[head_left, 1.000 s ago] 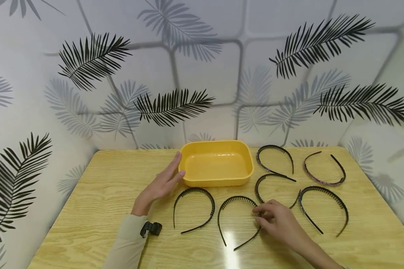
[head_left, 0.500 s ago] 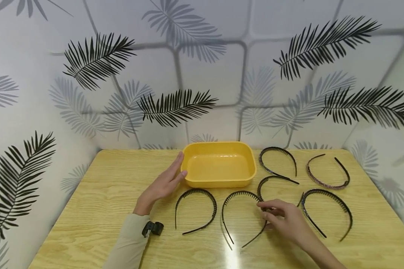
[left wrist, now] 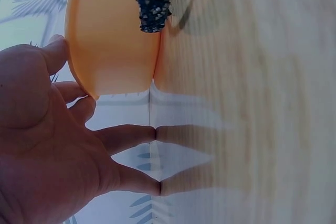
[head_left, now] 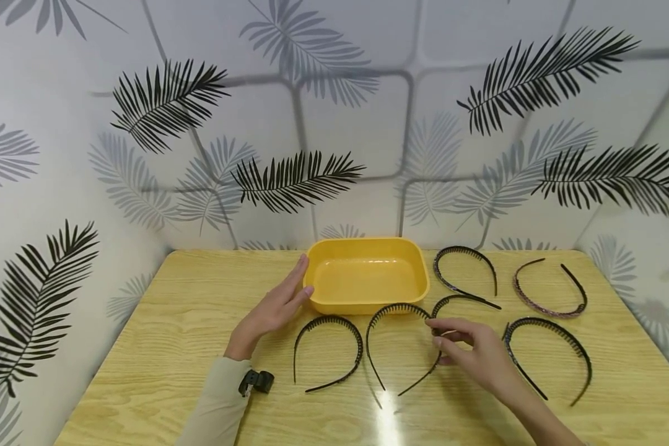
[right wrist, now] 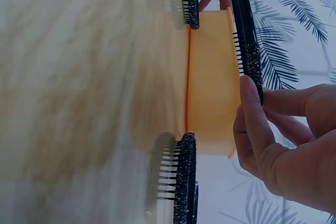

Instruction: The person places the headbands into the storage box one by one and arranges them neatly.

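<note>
My right hand [head_left: 479,356] pinches the right side of a black toothed headband [head_left: 399,306] between thumb and fingers. The headband is raised off the table, its arch overlapping the front of a yellow plastic basket [head_left: 368,279] in the head view. The right wrist view shows glittery trim on the held headband [right wrist: 253,59]. My left hand [head_left: 273,313] touches the basket's left end with fingers extended. In the left wrist view, two straight fingers of the left hand [left wrist: 58,140] reach down to the tabletop while others meet the basket's rim [left wrist: 79,80].
Another black headband [head_left: 360,347] lies in front of the basket. Right of it are a far headband [head_left: 465,249], one partly behind the right hand [head_left: 468,300], a pinkish one [head_left: 552,313] and a toothed one [head_left: 580,353]. The wooden table [head_left: 201,310] meets a leaf-patterned wall.
My right hand has taken hold of the middle headband and lifted it off the table toward the basket. My left hand stays at the basket's left end.
</note>
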Tool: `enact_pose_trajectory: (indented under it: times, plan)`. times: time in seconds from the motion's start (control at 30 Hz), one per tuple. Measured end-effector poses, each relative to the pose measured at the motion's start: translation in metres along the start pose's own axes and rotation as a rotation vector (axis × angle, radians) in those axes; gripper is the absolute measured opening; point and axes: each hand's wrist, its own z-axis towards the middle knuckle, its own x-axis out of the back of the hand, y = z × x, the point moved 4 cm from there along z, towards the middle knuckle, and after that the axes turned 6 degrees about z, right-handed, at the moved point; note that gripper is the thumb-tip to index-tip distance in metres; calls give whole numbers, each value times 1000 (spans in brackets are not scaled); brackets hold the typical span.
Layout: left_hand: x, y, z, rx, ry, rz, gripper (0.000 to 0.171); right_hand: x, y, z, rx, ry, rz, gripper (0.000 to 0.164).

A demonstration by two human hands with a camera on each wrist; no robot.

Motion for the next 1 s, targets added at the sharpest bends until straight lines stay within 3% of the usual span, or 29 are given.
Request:
enact_pose_trajectory:
  times: [0.27,1.0]
  plan:
    - [0,-2,0,14,-10,12,67,3,-7,7,-20,7,14,37]
    - [1,-2,0,11,-13,-2,64,-4,-22,44,44,20,64,42]
